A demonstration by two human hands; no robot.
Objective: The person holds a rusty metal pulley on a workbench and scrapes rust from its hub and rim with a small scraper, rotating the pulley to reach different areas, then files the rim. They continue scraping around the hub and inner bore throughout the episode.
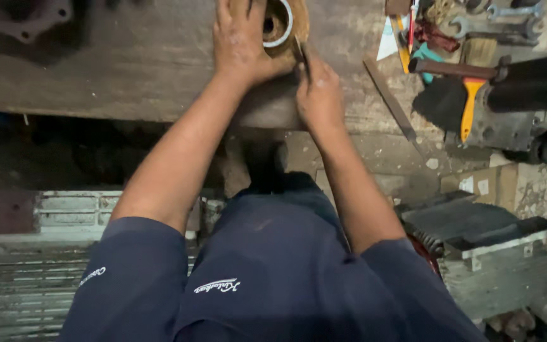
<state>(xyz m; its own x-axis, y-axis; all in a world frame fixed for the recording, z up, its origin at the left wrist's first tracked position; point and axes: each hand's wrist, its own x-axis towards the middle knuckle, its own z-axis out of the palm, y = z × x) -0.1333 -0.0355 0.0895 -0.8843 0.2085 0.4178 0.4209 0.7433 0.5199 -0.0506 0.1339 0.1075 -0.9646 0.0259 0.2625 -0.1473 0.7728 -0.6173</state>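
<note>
A round brown part with a white ring inside (pixel 284 24) lies on the worn wooden bench (pixel 128 69) at the top middle. My left hand (pixel 243 39) lies flat over its left side and holds it down. My right hand (pixel 318 88) sits just below and right of it, fingers closed on a thin dark tool (pixel 302 56) whose tip touches the part's edge. My forearms and dark blue shirt fill the lower middle.
Wrenches (pixel 508 16), an orange-handled tool (pixel 470 104), a brush and a dark cylinder (pixel 533 79) crowd the bench's right end. A thin metal strip (pixel 390 98) lies slanted nearby. A dark metal casting (pixel 23 19) sits top left. Boxes and finned metal parts (pixel 489 247) stand on the floor.
</note>
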